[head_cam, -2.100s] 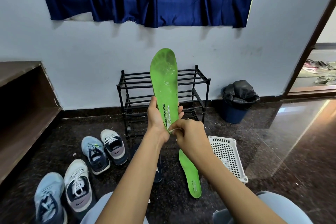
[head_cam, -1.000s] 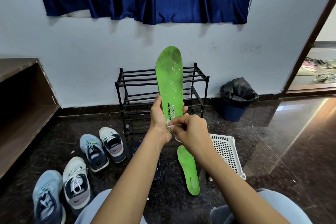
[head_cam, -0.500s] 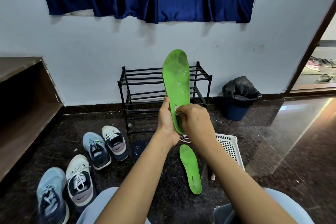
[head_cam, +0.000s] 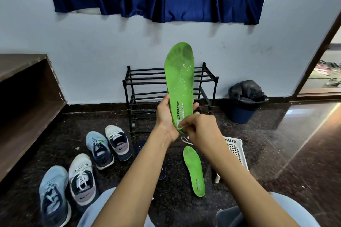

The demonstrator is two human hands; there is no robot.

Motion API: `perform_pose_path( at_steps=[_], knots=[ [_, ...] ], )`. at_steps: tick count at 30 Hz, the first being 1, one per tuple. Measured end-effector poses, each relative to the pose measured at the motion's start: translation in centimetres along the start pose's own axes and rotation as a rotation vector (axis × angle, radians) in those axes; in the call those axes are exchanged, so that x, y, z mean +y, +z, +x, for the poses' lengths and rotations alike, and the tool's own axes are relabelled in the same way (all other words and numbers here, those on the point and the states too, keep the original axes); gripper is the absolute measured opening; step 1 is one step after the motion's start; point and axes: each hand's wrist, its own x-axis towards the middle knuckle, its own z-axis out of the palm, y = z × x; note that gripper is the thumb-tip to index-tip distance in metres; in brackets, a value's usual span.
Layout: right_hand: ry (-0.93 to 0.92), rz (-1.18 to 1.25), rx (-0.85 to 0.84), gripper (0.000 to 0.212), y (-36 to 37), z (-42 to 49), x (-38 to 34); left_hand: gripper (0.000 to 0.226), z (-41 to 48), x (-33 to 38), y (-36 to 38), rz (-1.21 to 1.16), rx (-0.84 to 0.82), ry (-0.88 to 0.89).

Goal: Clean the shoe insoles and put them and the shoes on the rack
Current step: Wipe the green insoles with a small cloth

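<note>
One green insole (head_cam: 180, 79) stands upright in your left hand (head_cam: 166, 118), fingers curled round its heel, before the black shoe rack (head_cam: 145, 83); your right hand (head_cam: 201, 127) pinches a white wipe (head_cam: 179, 122) against it. The second insole (head_cam: 194, 171) lies flat, near right.

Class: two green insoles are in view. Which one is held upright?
The green foam insole gripped by the left hand, standing before the black metal rack; the other green insole lies flat on the dark floor.
</note>
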Motion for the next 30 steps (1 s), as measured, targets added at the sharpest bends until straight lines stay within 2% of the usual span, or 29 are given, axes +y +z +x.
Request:
perform_pose_path(
  at_steps=[5,12,16,20,25,30],
  knots=[
    [0.022,0.038,0.026,0.019,0.3,-0.4,0.5,0.062,0.1,-0.4,0.3,0.030,0.005,0.015],
    [-0.022,-0.008,0.355,0.017,0.7,1.7,1.2,0.059,-0.2,-2.4,1.0,0.064,-0.012,-0.024],
    [-0.040,0.000,0.433,0.017,0.5,2.2,1.2,0.058,-0.5,-2.7,1.1,0.064,-0.045,-0.060],
    [-0.048,0.072,0.389,0.017,0.4,2.1,0.9,0.057,-0.3,-2.0,0.7,0.061,-0.043,-0.037],
    [0.070,0.112,0.137,0.018,0.6,0.4,0.5,0.056,-0.1,-0.9,0.4,0.028,-0.045,0.005],
    [0.079,0.138,0.040,0.017,-0.2,-0.9,0.2,0.077,0.0,-0.3,0.2,0.037,-0.066,0.044]
  ],
)
